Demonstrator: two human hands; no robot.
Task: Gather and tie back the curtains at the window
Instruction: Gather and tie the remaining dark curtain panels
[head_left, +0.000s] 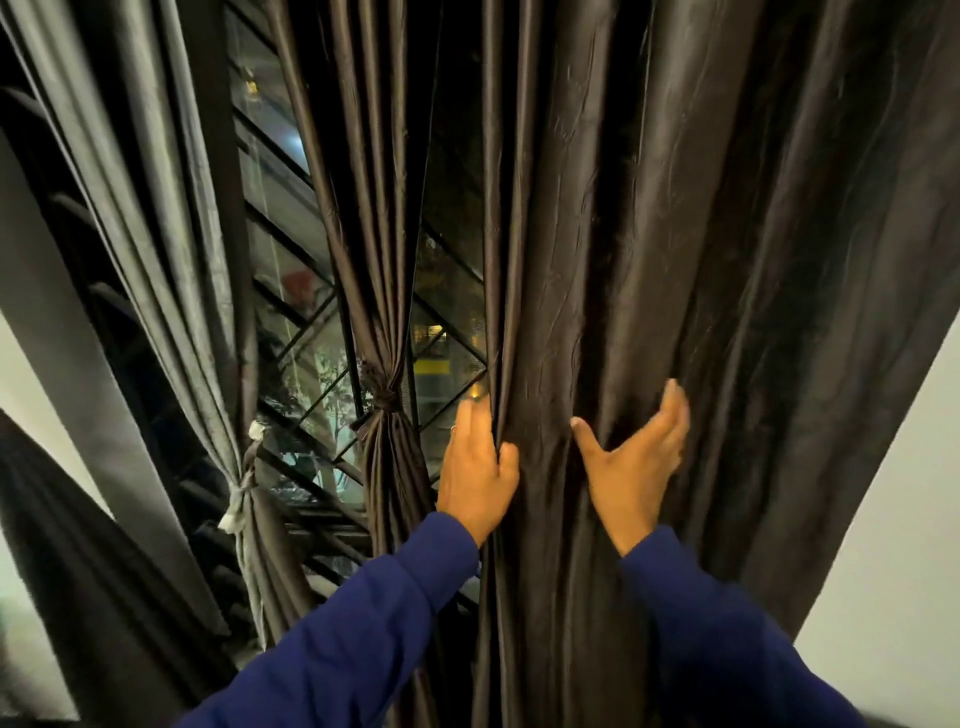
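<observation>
A wide dark brown curtain (649, 260) hangs loose in front of me, filling the middle and right. My left hand (475, 467) grips its left edge, the thumb curled over a fold and the fingers reaching up behind the edge. My right hand (636, 462) lies against the fabric further right, thumb spread wide and fingers stretched out, holding nothing. To the left, a narrower brown curtain (379, 234) is bunched and knotted at its waist (387, 402). A grey curtain (171, 260) at the far left is bound with a pale tie (240, 493).
Behind the curtains is a window (291, 332) with a dark diagonal grille, night lights showing through the glass. A white wall (904, 519) stands to the right of the loose curtain. Another dark drape (78, 571) hangs at the lower left.
</observation>
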